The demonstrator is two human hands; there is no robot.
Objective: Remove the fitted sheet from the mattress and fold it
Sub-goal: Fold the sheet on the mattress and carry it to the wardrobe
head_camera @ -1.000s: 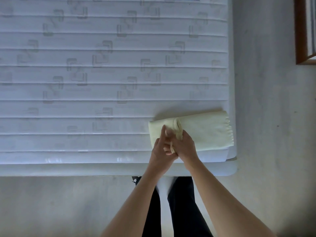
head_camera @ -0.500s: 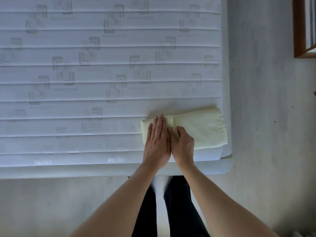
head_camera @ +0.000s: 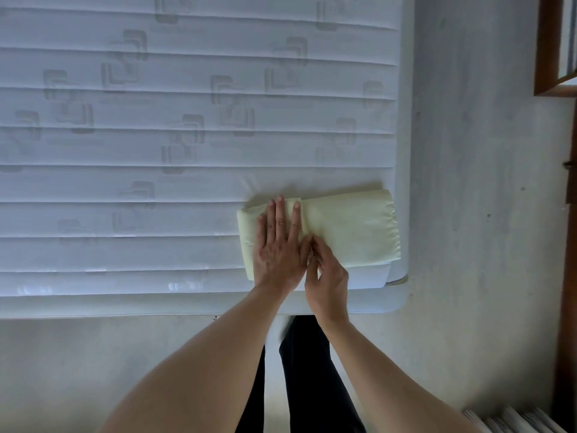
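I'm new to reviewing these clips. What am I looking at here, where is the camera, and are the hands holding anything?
There is no machine here. The single picture comes from a camera worn on a person's head, looking down at their own bare arms, with dark trouser legs below. They stand at the foot of a bare white mattress. Near its right corner lies a pale yellow sheet, already folded into a small oblong. The left hand lies flat on the sheet's left part with straight fingers, pressing it down. The right hand sits beside it with curled fingers at the middle fold; whether it actually pinches cloth is not clear. A grey floor surrounds the bed.
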